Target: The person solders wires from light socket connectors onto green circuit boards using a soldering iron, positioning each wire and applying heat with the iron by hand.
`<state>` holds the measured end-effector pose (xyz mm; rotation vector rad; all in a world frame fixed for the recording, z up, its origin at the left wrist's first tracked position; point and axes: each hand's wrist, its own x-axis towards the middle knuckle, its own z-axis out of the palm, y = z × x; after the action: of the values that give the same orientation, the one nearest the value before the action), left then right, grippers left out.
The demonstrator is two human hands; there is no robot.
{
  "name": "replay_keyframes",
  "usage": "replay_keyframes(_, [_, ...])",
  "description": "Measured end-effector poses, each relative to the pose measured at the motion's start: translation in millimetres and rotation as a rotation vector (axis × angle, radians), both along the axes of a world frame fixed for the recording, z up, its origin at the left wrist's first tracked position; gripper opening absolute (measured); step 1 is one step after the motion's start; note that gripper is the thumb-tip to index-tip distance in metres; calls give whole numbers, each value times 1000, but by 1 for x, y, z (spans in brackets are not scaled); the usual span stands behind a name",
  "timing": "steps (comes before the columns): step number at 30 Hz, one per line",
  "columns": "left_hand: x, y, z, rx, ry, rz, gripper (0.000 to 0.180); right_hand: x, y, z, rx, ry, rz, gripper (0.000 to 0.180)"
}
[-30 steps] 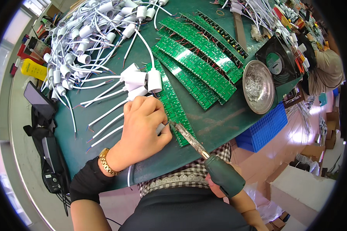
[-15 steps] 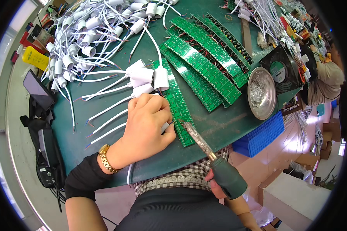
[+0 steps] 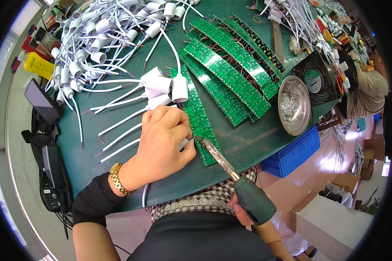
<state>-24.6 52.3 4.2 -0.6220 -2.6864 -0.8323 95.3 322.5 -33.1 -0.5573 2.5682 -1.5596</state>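
My left hand (image 3: 163,137) is closed, thumb and fingers pinching the end of a white cable (image 3: 185,143) over the nearest green circuit board strip (image 3: 195,111). A short thin wire sticks out past the fingertips. My right hand (image 3: 241,212), partly hidden, grips the dark green handle of a soldering iron (image 3: 224,164). Its blackened tip meets or nearly meets that wire above the board; exact contact is too small to tell. White lamp sockets (image 3: 179,89) with cables lie by the strip's far end and beyond my left hand, their tinted wire ends pointing left.
A large heap of white cabled sockets (image 3: 98,43) covers the far left. Several more circuit board strips (image 3: 231,65) lie stacked right of centre. A metal dish of solder scraps (image 3: 294,105) stands beside a black fan (image 3: 315,80). A blue crate (image 3: 292,152) sits below the table edge.
The soldering iron has moved slightly left, bringing its tip up to the wire by my left fingertips. My left hand keeps its pinch on the cable.
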Motion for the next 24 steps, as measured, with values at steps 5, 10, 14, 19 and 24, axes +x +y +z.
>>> replay_keyframes(5, [0, 0, 1, 0, 7, -8, 15, 12, 11, -9, -3, -50, 41, 26])
replay_keyframes(10, [-1, 0, -1, 3, 10, -8, 14, 14, 11, -12, -144, -82, 73, 39])
replay_keyframes(14, [0, 0, 1, -5, 4, 0, 14, 15, 9, -9, -221, -241, -2, 36])
replay_keyframes(19, [0, 2, 1, 0, 7, -6, 14, 18, 15, -20, -131, -163, -2, 34])
replay_keyframes(24, [2, 0, -1, -7, 9, 1, 15, 12, 19, -17, -104, -85, 29, 37])
